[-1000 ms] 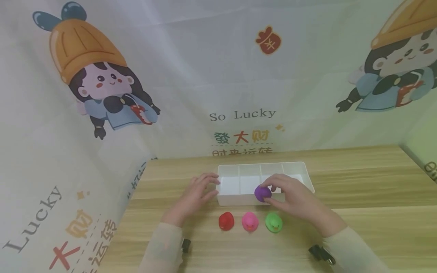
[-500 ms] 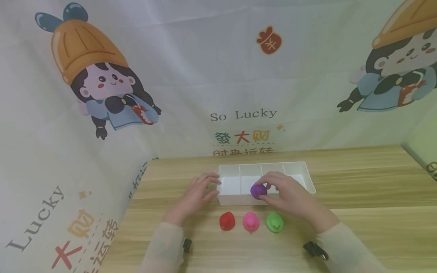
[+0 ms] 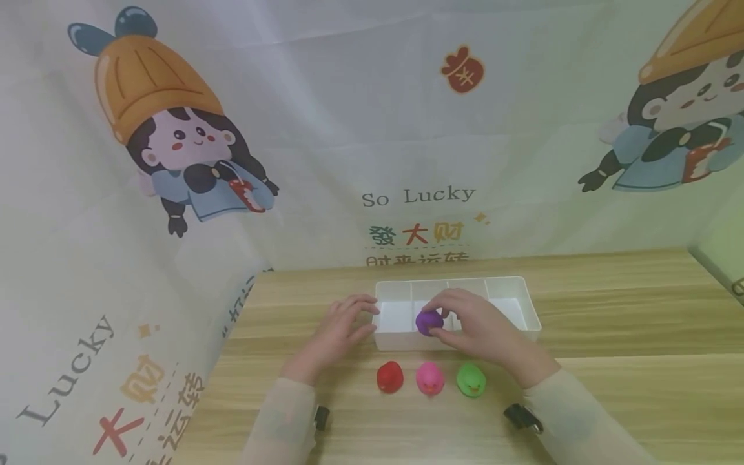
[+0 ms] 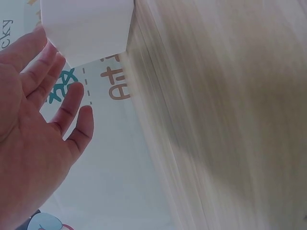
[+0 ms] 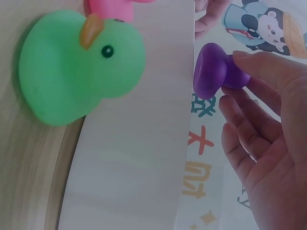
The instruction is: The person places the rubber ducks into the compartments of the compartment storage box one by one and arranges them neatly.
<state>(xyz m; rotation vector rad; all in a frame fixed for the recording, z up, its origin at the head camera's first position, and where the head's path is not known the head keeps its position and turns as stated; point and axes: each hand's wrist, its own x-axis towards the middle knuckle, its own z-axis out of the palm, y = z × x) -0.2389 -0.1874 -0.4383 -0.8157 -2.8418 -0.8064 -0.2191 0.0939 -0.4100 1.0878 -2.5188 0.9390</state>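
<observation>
A small purple rubber duck [image 3: 429,322] is pinched between the thumb and fingers of my right hand [image 3: 479,328]. It is held over the white divided box [image 3: 401,341], in front of the second compartment from the left. The right wrist view shows the purple duck [image 5: 211,72] side-on near the box's upper edge. My left hand [image 3: 343,326] is at the box's left end, with loosely bent fingers [image 4: 72,103] at its outer wall. In front of the box a red duck [image 3: 390,377], a pink duck [image 3: 430,378] and a green duck [image 3: 471,380] sit in a row.
The box stands on a wooden table [image 3: 616,400]. A printed cloth [image 3: 325,161] with cartoon figures and lettering hangs behind the table and along its left side. Dark wrist devices [image 3: 523,418] show at both sleeves.
My right hand has carried the purple duck leftward along the box, from around the third compartment to the second. My left hand stays at the box's left end.
</observation>
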